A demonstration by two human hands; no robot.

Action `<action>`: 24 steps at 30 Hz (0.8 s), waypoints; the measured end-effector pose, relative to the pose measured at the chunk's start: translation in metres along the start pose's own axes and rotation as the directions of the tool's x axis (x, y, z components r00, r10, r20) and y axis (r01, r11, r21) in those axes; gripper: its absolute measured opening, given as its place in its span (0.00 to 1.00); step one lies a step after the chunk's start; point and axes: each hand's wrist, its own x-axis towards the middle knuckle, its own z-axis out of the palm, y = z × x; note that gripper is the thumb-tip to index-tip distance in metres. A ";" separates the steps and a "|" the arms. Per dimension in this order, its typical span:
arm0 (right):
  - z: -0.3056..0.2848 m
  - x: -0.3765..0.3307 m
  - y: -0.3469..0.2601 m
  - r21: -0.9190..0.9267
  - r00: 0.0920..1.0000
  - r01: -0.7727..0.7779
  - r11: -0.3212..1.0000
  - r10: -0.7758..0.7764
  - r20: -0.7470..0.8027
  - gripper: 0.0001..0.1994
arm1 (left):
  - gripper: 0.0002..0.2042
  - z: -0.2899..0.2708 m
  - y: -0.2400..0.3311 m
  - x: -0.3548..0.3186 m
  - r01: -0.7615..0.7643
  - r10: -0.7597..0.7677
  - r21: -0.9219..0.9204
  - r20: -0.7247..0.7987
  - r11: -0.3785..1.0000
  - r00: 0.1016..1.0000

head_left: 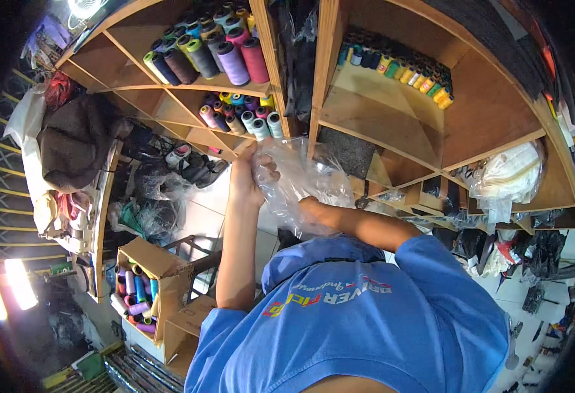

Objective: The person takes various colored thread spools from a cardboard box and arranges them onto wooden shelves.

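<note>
A crumpled clear plastic bag [323, 171] is held up in front of my chest, close to the wooden shelves. My left hand [260, 171] grips its left side, with the fingers curled into the film. Against the bag's lower part, my right hand [311, 208] is closed on the plastic; its fingertips are partly hidden. Through the film I cannot make out any contents.
Large thread cones [235, 59] fill the upper left shelf, with smaller thread spools [412, 72] at the upper right. A cardboard box [163, 265] of thread cones stands at lower left. A bag of pale material [510, 173] sits on the right shelf.
</note>
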 end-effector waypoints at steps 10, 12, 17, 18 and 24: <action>-0.058 -0.019 -0.047 -0.141 0.997 -0.082 0.987 0.083 0.006 0.14 | 0.14 -0.025 -0.006 0.005 -0.027 0.027 0.028 -0.008 0.999 1.000; -0.092 -0.031 -0.085 -0.170 0.929 -0.356 0.919 0.368 0.045 0.14 | 0.14 -0.036 -0.008 0.010 0.001 0.000 0.009 -0.055 1.000 0.999; -0.166 -0.089 -0.103 -0.073 0.947 -0.048 0.996 0.023 -0.320 0.10 | 0.13 -0.058 -0.013 0.020 0.021 -0.037 -0.152 -0.104 0.988 0.994; -0.188 -0.097 -0.112 0.054 0.943 -0.049 0.997 0.064 -0.327 0.09 | 0.13 -0.063 -0.013 0.022 0.022 -0.039 -0.158 -0.104 0.987 0.994; -0.295 -0.115 -0.100 -0.090 0.611 -0.418 0.904 0.206 -0.764 0.10 | 0.14 -0.085 -0.016 0.012 0.010 -0.033 -0.178 -0.123 0.984 0.992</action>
